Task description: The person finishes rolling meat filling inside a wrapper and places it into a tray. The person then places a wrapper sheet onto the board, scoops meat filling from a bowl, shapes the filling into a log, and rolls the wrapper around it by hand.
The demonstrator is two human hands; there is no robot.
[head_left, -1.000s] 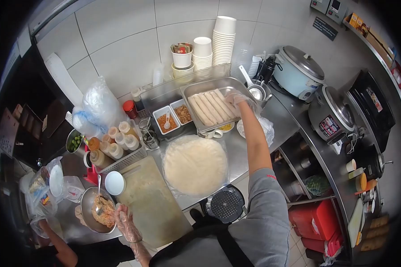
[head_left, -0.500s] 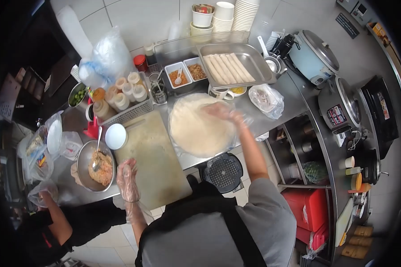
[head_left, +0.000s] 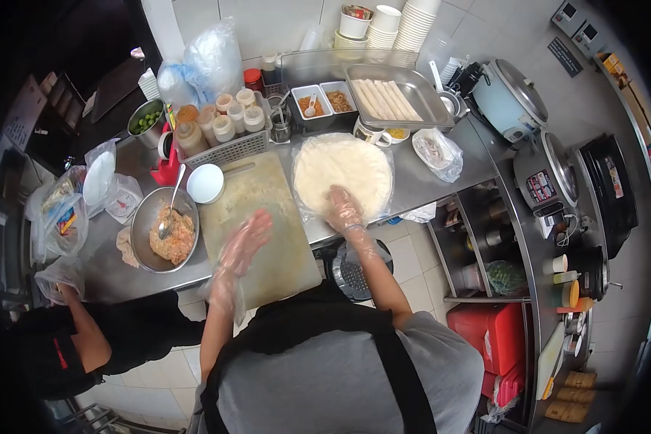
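Observation:
My right hand point(head_left: 344, 211), in a clear plastic glove, rests palm down on the near part of a pale round stack of thin wrappers point(head_left: 343, 168), its fingers laid on the surface. Clear plastic lies under the wrappers. My left hand point(head_left: 244, 242), also gloved and slightly blurred, hovers over the cutting board point(head_left: 282, 253) with fingers stretched out and nothing in it. Left of the board stand a white bowl point(head_left: 205, 184) and a steel bowl point(head_left: 141, 235) of pinkish minced filling point(head_left: 172, 242) with a spoon point(head_left: 172, 210) in it.
A steel tray point(head_left: 430, 98) with several white rolls stands behind the wrappers. Sauce bottles point(head_left: 224, 129) fill a grey basket. A bagged item point(head_left: 437, 155) lies to the right, near rice cookers point(head_left: 510, 101). Another person's gloved hand point(head_left: 59, 281) is at far left.
My right hand has come from the far right part of the wrappers to their near edge. My left hand has moved right, over the cutting board, and its fingers have straightened. The view has shifted.

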